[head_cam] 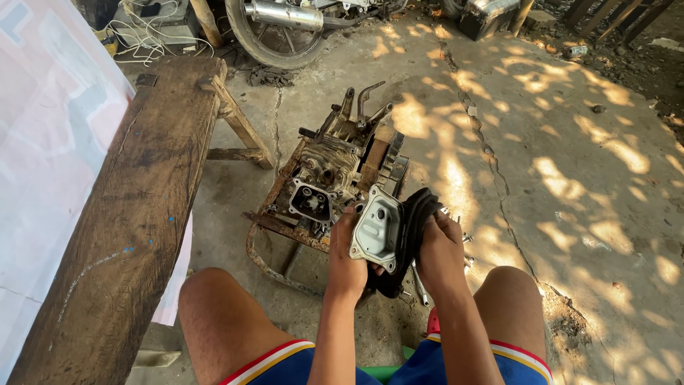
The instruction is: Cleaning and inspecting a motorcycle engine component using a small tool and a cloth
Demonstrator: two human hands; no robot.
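Left hand: closed on the left edge of a grey metal engine cover, fingers curled over its top corner; the cover stands nearly upright, its hollow inner face toward the camera.
Right hand: clenched on a black cloth, pressing it against the right and back side of the cover; the cloth drapes below both hands.
Cover position: held in the air at centre of view, above the concrete floor, near the knees and just on the near side of the engine.
Engine: small, dirty unit on the floor just beyond the hands, seated in a rusty metal frame; an open rectangular port with dark interior faces the camera at its near-left side.
Loose parts: bolts and a long metal tool or rod lie on the floor beside and under the right hand; exact type unclear.
Wooden bench: long, worn plank on the left, running near to far.
Far edge: motorcycle wheel with chrome exhaust, top centre.
Seated person: bare knees either side of the hands, blue shorts with red and white trim.
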